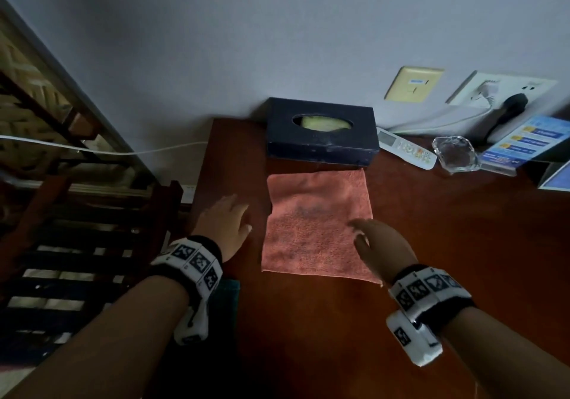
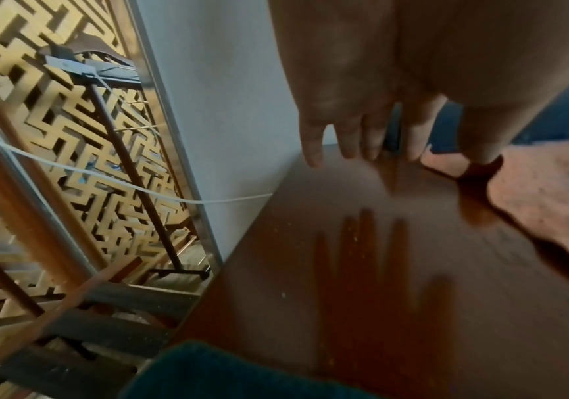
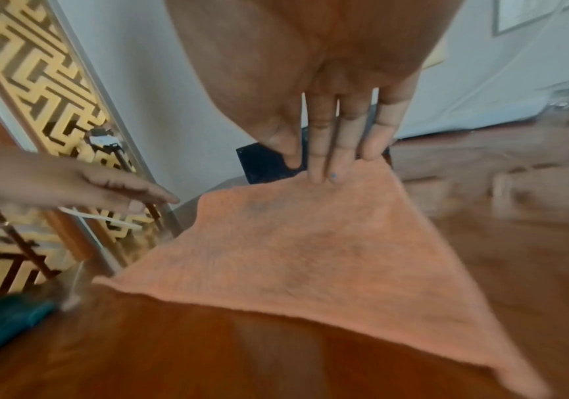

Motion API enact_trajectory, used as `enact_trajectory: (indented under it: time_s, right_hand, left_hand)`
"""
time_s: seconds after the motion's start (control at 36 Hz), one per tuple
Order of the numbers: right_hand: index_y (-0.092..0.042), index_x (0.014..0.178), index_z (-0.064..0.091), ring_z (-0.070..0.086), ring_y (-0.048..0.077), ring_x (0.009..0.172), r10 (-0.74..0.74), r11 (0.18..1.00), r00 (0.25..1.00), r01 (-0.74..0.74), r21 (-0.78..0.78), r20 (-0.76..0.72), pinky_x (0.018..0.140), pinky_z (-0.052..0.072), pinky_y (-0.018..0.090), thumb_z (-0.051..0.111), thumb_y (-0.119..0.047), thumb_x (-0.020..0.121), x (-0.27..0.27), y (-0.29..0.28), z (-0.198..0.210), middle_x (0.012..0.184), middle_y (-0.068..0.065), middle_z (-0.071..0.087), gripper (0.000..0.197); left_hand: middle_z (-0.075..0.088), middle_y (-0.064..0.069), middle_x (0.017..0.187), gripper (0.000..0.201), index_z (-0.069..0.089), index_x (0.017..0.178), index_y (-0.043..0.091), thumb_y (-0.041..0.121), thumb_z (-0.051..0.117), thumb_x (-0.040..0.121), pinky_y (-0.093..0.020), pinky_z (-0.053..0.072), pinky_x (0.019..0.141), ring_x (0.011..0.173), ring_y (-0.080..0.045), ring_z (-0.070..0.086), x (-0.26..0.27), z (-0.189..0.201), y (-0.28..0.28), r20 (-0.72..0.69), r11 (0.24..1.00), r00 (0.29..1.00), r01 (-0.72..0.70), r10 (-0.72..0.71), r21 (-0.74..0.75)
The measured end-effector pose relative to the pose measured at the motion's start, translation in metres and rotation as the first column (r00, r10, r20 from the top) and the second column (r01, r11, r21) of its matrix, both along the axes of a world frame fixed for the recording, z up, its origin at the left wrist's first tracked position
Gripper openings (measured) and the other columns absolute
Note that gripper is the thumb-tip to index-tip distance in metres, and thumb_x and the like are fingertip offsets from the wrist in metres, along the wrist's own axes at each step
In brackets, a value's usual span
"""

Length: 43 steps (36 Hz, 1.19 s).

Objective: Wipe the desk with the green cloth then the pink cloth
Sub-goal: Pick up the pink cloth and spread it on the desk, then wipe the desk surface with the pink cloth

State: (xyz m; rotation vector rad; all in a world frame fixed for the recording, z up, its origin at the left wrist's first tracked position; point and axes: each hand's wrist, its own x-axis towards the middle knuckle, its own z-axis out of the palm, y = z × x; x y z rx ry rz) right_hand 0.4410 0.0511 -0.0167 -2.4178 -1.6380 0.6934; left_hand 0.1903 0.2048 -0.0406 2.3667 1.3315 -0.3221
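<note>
The pink cloth [image 1: 317,222] lies spread flat on the dark wooden desk [image 1: 447,244], just in front of a tissue box. My right hand [image 1: 370,241] hovers over the cloth's right part with straight fingers [image 3: 320,151], holding nothing. My left hand [image 1: 226,222] is flat and open above bare desk, left of the cloth; its fingers [image 2: 351,135] are spread. The green cloth [image 1: 226,293] is a dark teal edge at the desk's left side under my left wrist, also low in the left wrist view [image 2: 228,375] and at the left of the right wrist view [image 3: 6,321].
A dark tissue box [image 1: 320,133] stands against the wall behind the pink cloth. To its right lie a white remote [image 1: 407,148], a glass ashtray [image 1: 456,154] and blue leaflets [image 1: 524,145]. Wall sockets with a plug [image 1: 512,102] are above. A wooden chair [image 1: 92,244] stands left of the desk.
</note>
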Motion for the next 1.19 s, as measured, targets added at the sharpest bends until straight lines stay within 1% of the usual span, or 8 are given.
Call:
enact_trajectory:
  time_s: [0.11, 0.25, 0.33, 0.42, 0.5, 0.58, 0.75, 1.19]
  right_hand:
    - [-0.027, 0.140, 0.042, 0.049, 0.016, 0.122, 0.004, 0.999, 0.996, -0.001, 0.040, -0.084, 0.106, 0.040, 0.038, 0.043, -0.012, 0.095, -0.021, 0.039, -0.013, 0.140, -0.001, 0.047, 0.047]
    - [-0.034, 0.150, 0.018, 0.015, 0.024, 0.145, 0.152, 0.988, 0.986, -0.149, -0.046, 0.071, 0.118, 0.011, 0.051, 0.041, -0.024, 0.098, -0.039, 0.071, -0.036, 0.160, 0.001, 0.010, 0.058]
    - [-0.039, 0.151, 0.005, -0.014, 0.022, 0.147, 0.239, 0.967, 0.966, -0.228, -0.111, 0.095, 0.116, -0.004, 0.057, 0.034, -0.038, 0.100, -0.043, 0.078, -0.050, 0.160, -0.002, -0.014, 0.059]
    - [-0.037, 0.150, -0.008, -0.031, 0.023, 0.141, 0.348, 0.932, 0.925, -0.323, -0.162, 0.154, 0.114, -0.007, 0.060, 0.022, -0.054, 0.096, -0.045, 0.082, -0.072, 0.156, -0.001, -0.028, 0.063]
    - [-0.037, 0.144, -0.019, -0.034, 0.022, 0.139, 0.437, 0.896, 0.876, -0.405, -0.182, 0.204, 0.112, -0.013, 0.059, -0.001, -0.062, 0.085, -0.049, 0.087, -0.084, 0.155, 0.002, -0.030, 0.067]
    - [-0.040, 0.141, -0.022, -0.036, 0.021, 0.138, 0.485, 0.871, 0.851, -0.447, -0.204, 0.202, 0.109, -0.024, 0.054, -0.006, -0.065, 0.079, -0.054, 0.099, -0.085, 0.154, 0.001, -0.032, 0.068]
    - [-0.044, 0.143, -0.021, -0.037, 0.017, 0.137, 0.471, 0.867, 0.871, -0.427, -0.258, 0.139, 0.109, -0.023, 0.051, 0.019, -0.059, 0.096, -0.051, 0.123, -0.080, 0.152, -0.006, -0.035, 0.064]
    - [-0.043, 0.144, -0.023, -0.034, 0.018, 0.139, 0.121, 0.941, 0.988, -0.084, -0.328, 0.094, 0.110, -0.019, 0.057, 0.024, -0.067, 0.091, -0.033, 0.137, -0.076, 0.149, -0.008, -0.040, 0.074]
  left_hand:
    - [-0.007, -0.005, 0.159, 0.068, 0.007, 0.152, 0.021, 0.044, 0.040, 0.097, -0.044, 0.011, 0.117, 0.146, -0.022, -0.002, 0.008, -0.018, -0.008, -0.091, 0.996, 0.993, 0.072, -0.078, -0.060]
    - [-0.026, -0.005, 0.155, 0.070, -0.015, 0.149, 0.024, 0.050, 0.025, 0.098, -0.048, -0.001, 0.117, 0.144, -0.024, -0.017, 0.007, -0.035, -0.011, -0.235, 0.996, 0.970, 0.057, -0.071, -0.066]
    - [-0.032, -0.004, 0.152, 0.070, -0.022, 0.147, 0.026, 0.053, 0.020, 0.098, -0.050, -0.004, 0.116, 0.143, -0.024, -0.022, 0.006, -0.040, -0.011, -0.262, 0.994, 0.961, 0.077, -0.094, -0.074]
    - [-0.036, -0.003, 0.150, 0.070, -0.026, 0.145, 0.027, 0.055, 0.017, 0.097, -0.049, -0.006, 0.116, 0.141, -0.023, -0.026, 0.003, -0.045, -0.009, -0.272, 0.992, 0.955, 0.096, -0.114, -0.079]
    - [-0.044, -0.002, 0.142, 0.068, -0.029, 0.142, 0.027, 0.056, 0.013, 0.097, -0.050, -0.009, 0.115, 0.140, -0.023, -0.029, 0.003, -0.049, -0.010, -0.279, 0.992, 0.953, 0.100, -0.118, -0.079]
    - [-0.046, -0.002, 0.137, 0.067, -0.024, 0.145, 0.024, 0.055, 0.011, 0.097, -0.050, -0.012, 0.113, 0.140, -0.023, -0.029, 0.004, -0.052, -0.010, -0.272, 0.993, 0.956, 0.098, -0.113, -0.067]
    - [-0.046, -0.003, 0.139, 0.067, -0.025, 0.145, 0.025, 0.055, 0.011, 0.097, -0.051, -0.013, 0.113, 0.138, -0.024, -0.032, 0.006, -0.045, -0.008, -0.305, 0.988, 0.942, 0.107, -0.137, -0.113]
    - [-0.042, -0.005, 0.146, 0.067, -0.030, 0.142, 0.027, 0.057, 0.009, 0.096, -0.052, -0.015, 0.111, 0.137, -0.025, -0.033, 0.005, -0.043, -0.004, -0.296, 0.979, 0.942, 0.115, -0.162, -0.168]
